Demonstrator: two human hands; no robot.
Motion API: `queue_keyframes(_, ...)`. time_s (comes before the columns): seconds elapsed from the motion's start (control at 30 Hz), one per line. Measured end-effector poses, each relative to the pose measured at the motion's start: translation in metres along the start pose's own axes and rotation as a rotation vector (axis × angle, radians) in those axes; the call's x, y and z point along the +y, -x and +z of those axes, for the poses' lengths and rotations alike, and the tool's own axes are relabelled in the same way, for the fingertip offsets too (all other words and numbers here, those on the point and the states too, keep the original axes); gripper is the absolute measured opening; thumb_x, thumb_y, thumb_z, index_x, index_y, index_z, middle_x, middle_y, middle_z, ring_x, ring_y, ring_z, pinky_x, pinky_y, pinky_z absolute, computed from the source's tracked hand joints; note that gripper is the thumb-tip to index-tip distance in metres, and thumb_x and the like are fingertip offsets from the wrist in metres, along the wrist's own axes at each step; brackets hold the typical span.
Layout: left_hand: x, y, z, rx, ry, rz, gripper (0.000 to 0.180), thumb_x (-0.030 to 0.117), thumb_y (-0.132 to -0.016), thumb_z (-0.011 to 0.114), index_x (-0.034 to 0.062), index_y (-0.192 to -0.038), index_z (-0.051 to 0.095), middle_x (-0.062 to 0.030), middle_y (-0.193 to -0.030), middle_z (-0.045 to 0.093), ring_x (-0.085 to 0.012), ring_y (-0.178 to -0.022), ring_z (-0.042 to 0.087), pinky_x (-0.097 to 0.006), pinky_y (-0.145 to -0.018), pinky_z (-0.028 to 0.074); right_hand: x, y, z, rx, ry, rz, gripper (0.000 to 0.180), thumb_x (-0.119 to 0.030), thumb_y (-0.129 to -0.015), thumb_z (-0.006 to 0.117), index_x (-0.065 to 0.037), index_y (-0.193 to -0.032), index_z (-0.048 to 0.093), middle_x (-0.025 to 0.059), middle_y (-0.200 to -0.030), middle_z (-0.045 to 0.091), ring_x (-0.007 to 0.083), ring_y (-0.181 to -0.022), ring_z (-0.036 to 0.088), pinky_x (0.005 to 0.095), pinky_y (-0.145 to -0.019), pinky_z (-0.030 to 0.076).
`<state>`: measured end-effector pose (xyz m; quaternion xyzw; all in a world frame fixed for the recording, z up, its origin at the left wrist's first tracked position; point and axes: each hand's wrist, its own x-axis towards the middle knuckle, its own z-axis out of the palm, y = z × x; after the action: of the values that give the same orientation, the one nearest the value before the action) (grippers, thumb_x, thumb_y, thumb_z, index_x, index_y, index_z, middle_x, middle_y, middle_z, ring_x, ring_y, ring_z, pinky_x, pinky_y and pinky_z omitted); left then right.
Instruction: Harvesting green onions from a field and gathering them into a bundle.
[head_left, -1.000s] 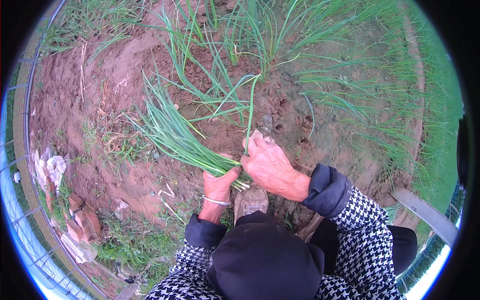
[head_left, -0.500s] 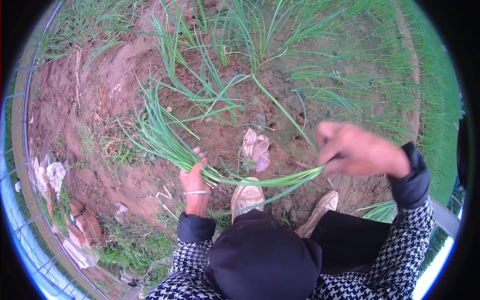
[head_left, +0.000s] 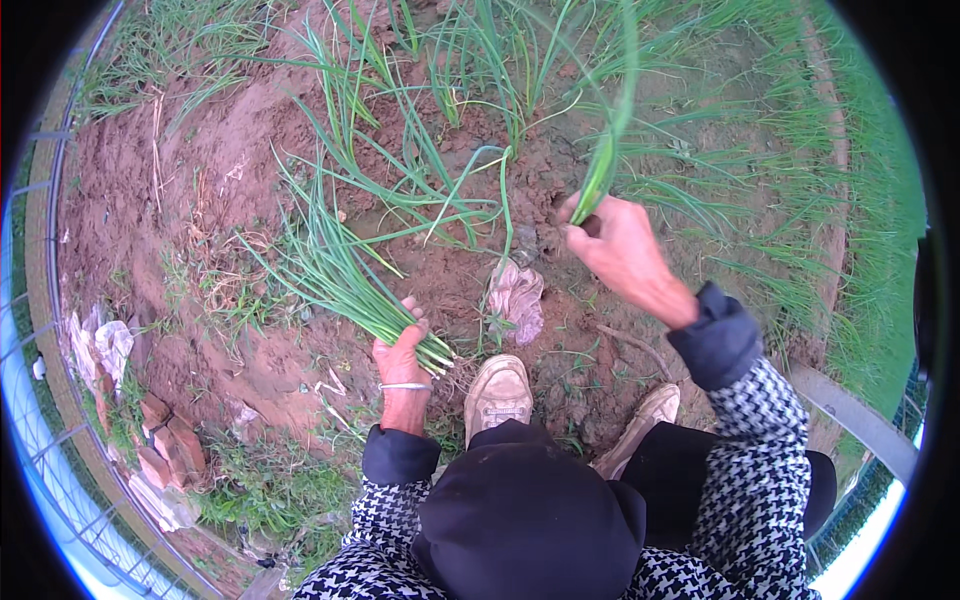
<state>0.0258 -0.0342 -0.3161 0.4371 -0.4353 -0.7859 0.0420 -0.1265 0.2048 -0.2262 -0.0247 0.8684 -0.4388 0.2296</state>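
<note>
A thick bunch of green onions [head_left: 345,285] lies across my left hand [head_left: 402,350], which is closed round it near the white root ends. The long leaves fan away to the upper left. Farther out, my right hand [head_left: 618,245] is closed on a smaller bunch of green onion leaves [head_left: 605,165], held by its lower end. Those leaves stand up away from me and blur at their tips. Just beyond both hands, green onion plants [head_left: 510,90] grow in the brown soil, some of their leaves bending over.
A crumpled pale plastic scrap [head_left: 516,300] lies on the soil between my hands. My shoes [head_left: 500,392] stand on the near ground. Broken bricks [head_left: 172,440] and white plastic [head_left: 105,345] lie at left, by a wire fence [head_left: 45,350]. Dense grass-like plants [head_left: 870,200] line the right side.
My right hand has swung away from me and left, turning its small bunch from pointing left to pointing far. My left hand has shifted slightly right, still holding the larger bunch.
</note>
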Motion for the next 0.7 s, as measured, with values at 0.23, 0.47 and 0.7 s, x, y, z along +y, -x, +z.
queue_keyframes(0.23, -0.002, 0.003, 0.013, 0.002, 0.008, -0.025, 0.045, -0.01, -0.068, 0.059, -0.0014, -0.111, 0.054, -0.0089, -0.099, 0.059, -0.0164, -0.088, 0.058, -0.027, -0.076, 0.05, 0.102, -0.028, 0.026, 0.325, 0.276, -0.054, 0.019, -0.008, -0.073, 0.059, 0.0, -0.091, 0.059, 0.0228, -0.077, 0.06, 0.0428, -0.077, 0.057, 0.046, -0.07, 0.046)
queue_keyframes(0.47, -0.005, -0.006, -0.01, 0.001, 0.004, -0.023, 0.04, -0.01, -0.069, 0.061, -0.0015, -0.108, 0.056, -0.0095, -0.104, 0.06, -0.0169, -0.091, 0.058, -0.028, -0.078, 0.051, 0.076, -0.034, 0.031, 0.314, 0.072, 0.19, 0.018, -0.011, -0.074, 0.06, -0.001, -0.089, 0.061, 0.0213, -0.076, 0.061, 0.0404, -0.076, 0.059, 0.0433, -0.069, 0.047)
queue_keyframes(0.7, -0.007, -0.003, -0.002, 0.0, 0.005, -0.047, 0.041, -0.01, -0.069, 0.061, -0.0012, -0.109, 0.056, -0.0098, -0.105, 0.061, -0.0172, -0.091, 0.059, -0.028, -0.078, 0.051, 0.106, -0.058, 0.056, 0.392, 0.234, -0.003, 0.022, -0.009, -0.072, 0.063, -0.001, -0.091, 0.056, 0.0211, -0.081, 0.059, 0.0386, -0.08, 0.057, 0.0458, -0.07, 0.045)
